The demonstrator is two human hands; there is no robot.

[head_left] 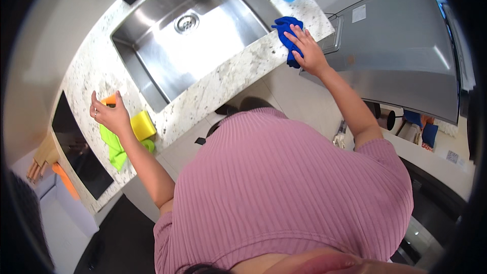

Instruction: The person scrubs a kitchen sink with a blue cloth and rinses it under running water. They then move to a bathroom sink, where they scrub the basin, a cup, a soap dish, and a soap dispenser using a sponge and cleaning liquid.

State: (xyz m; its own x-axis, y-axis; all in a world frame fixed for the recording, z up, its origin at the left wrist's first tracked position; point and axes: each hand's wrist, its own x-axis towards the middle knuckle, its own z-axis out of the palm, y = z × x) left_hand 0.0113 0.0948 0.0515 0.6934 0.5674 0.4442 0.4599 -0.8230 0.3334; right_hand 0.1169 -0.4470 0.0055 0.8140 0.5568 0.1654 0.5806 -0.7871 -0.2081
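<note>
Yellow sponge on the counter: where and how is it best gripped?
Grip the yellow sponge likely by its right half, squeezing the far and near ends, coming from the sink side: that straight long side shows uncovered, while the left forearm crowds the opposite side.

The single view comes from a wide fisheye camera on the person's head, the left one of a side-by-side pair, facing steeply down. The pink ribbed shirt point(289, 188) sits closest and fills much of the lower middle. Farther off, beyond the torso, lies the table point(223, 78), running aslant from lower left to upper right, with the sink point(203, 53) above centre and the blue cloth point(287, 41) right of it. Straight edges bow outward, and a dark rounded border closes the sides.
</note>
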